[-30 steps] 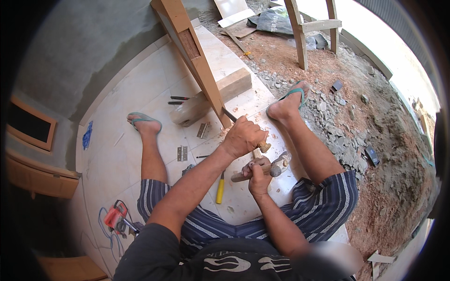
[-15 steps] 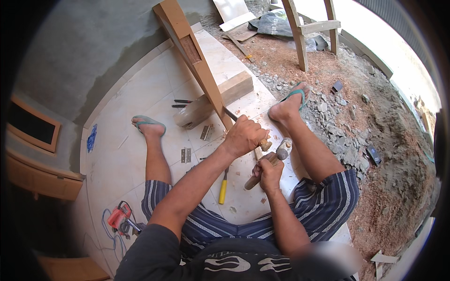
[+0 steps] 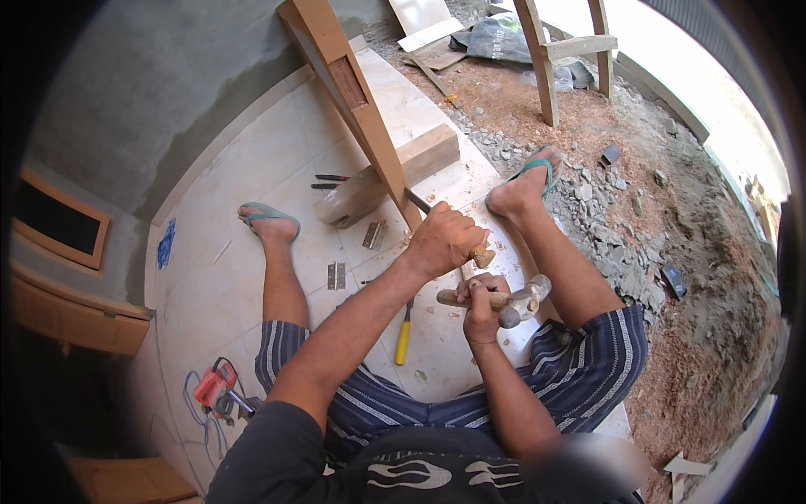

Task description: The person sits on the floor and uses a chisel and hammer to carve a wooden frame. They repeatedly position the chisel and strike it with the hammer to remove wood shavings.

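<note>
My left hand (image 3: 447, 238) is closed around the wooden handle of a chisel (image 3: 417, 201). The chisel's dark blade rests at the edge of a long brown wooden board (image 3: 363, 113), close to its near end. A rectangular recess is cut in the board's face farther up. In my right hand (image 3: 480, 312) is a hammer (image 3: 527, 302), gripped by its short wooden handle just below and right of the chisel's butt. The hammer's metal head points right, apart from the chisel. Fingers partly hide both handles.
The board leans over a wooden block (image 3: 428, 155). Two metal hinges (image 3: 336, 275), a yellow-handled tool (image 3: 403, 340) and dark-handled pliers (image 3: 330, 181) lie on the tiles. A red power tool (image 3: 217, 385) with a cord sits lower left. Rubble (image 3: 596, 218) and a wooden trestle (image 3: 579, 48) are right.
The hammer has swung round in my right hand, its head now lower and farther right, its handle nearly level. My left hand keeps the chisel at the board.
</note>
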### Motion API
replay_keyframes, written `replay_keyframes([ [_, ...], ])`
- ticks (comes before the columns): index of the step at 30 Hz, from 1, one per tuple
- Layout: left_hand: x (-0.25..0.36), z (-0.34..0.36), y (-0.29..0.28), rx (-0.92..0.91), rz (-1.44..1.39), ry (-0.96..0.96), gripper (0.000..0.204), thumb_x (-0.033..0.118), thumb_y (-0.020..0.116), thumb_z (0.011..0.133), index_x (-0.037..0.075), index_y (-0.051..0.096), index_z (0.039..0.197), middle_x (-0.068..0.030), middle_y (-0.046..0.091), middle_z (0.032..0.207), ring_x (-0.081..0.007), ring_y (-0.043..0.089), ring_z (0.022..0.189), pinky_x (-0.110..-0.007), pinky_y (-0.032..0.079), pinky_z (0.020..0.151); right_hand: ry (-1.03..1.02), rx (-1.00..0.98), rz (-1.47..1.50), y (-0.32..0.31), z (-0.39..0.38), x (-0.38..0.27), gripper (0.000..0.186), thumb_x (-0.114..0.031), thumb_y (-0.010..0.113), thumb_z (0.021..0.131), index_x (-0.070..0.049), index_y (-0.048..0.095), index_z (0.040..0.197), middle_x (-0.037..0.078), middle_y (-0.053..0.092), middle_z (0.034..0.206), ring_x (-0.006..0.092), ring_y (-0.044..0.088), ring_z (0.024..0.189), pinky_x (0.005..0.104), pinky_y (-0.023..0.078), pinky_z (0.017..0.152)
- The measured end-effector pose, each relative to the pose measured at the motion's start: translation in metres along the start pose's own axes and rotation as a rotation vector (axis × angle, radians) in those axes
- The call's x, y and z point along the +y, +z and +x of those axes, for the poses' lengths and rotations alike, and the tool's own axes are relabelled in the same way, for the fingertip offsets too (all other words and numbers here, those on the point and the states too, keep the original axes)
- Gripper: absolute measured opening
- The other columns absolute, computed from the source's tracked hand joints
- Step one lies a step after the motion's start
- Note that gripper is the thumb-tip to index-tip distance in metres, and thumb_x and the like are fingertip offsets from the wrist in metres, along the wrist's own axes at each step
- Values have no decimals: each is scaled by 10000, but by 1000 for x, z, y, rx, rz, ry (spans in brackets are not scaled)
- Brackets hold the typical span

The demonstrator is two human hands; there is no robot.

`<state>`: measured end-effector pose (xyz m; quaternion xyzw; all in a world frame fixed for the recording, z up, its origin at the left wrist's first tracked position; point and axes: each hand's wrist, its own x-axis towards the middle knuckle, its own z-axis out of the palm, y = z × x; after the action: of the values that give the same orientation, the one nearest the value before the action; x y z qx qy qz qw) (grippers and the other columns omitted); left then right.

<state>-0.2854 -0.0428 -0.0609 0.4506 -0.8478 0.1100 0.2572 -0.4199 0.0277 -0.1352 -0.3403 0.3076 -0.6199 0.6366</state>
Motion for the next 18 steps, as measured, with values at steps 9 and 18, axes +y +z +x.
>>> replay_keyframes([
  [9, 4, 3, -4, -80, 33, -36, 261, 234, 683, 934, 159, 603, 697, -25, 625, 662, -228, 646, 661, -403, 431, 722, 216, 11, -205, -3, -6, 2, 163, 4, 586, 841, -13, 563, 681, 68, 566, 560, 159, 540, 450, 328, 466, 447],
  [18, 8, 4, -10, -89, 27, -32, 223, 237, 677, 926, 162, 616, 726, -18, 635, 683, -220, 650, 672, -402, 426, 725, 254, -22, -155, -14, 3, -23, 69, 20, 559, 832, -5, 510, 790, 88, 544, 595, 175, 517, 430, 331, 455, 433],
])
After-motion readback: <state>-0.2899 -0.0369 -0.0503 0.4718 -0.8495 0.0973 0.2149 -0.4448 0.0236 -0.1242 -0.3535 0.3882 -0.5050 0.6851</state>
